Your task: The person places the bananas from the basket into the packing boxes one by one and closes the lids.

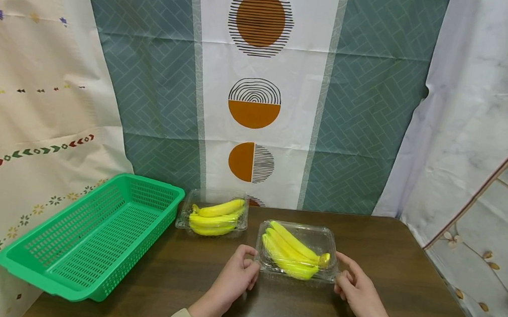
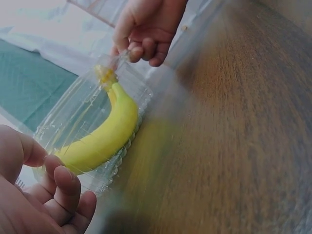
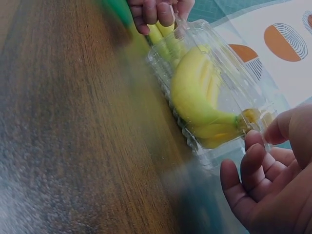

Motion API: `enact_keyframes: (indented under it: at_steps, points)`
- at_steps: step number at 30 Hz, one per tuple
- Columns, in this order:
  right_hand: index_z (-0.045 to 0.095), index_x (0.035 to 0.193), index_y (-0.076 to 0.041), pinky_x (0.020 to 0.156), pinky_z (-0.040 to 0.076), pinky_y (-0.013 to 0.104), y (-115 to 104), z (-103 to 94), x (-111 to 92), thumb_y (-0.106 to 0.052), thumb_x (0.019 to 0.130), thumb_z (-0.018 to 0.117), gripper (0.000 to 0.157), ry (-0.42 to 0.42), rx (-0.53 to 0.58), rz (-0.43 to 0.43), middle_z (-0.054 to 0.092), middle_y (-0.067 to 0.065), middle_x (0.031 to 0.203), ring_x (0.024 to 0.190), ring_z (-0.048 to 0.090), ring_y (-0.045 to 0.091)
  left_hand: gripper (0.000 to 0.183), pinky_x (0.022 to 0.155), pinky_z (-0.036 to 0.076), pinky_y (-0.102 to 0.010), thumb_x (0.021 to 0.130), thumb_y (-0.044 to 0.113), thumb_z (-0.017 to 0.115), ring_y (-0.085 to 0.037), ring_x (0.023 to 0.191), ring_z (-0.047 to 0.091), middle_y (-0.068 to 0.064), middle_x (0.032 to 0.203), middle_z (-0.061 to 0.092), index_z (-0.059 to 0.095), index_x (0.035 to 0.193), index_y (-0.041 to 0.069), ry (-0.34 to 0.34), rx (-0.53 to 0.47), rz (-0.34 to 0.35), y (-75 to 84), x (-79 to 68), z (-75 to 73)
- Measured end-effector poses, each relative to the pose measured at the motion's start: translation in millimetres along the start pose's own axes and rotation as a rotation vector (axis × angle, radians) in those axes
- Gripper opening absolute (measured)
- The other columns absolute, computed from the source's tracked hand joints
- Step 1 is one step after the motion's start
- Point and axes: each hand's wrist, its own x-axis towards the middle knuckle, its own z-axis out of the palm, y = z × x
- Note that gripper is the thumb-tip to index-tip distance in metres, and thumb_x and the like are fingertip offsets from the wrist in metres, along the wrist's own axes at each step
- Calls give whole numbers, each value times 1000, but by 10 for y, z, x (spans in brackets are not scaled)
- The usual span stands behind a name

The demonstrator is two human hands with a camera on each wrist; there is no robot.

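Observation:
A clear plastic clamshell box with a bunch of yellow bananas inside is between my two hands. My left hand pinches its left edge near the front corner, thumb and forefinger on the rim. On the opposite side, my right hand pinches the right edge the same way, near the banana stem. The remaining fingers of both hands curl loosely below the rim. In both wrist views the box seems raised a little above the table, over a blurred yellow reflection. The lid looks closed over the bananas.
A second clear box of bananas stands at the back of the brown table, left of the held one. Farther left lies a long green plastic basket with nothing inside. Patterned cloths hang behind and at both sides.

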Motion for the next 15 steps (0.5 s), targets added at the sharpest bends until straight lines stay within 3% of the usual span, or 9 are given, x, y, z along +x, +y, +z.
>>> enact_keyframes:
  at_steps: [9,13,15]
  points:
    - [42,167,-12,73,49,34,12,-19,3,-12,117,52,51,-2,-21,-27,63,10,89,78,58,23,35,58,43,-30,102,9,63,-16,59,52,0,72,56,52,134,2,42,83,51,-6,-9,-4]
    - [43,167,-11,69,48,34,1,-62,-4,-21,119,52,50,32,-145,-50,62,10,91,80,60,22,38,61,46,-30,104,12,65,-17,67,56,-4,90,58,52,137,1,80,146,96,11,-15,-20]
    - [43,168,-11,70,49,34,-6,-90,-10,-29,120,51,52,55,-220,-56,65,10,101,85,62,20,40,64,47,-31,106,14,65,-19,76,56,-8,101,56,51,141,0,85,167,114,24,-16,-34]
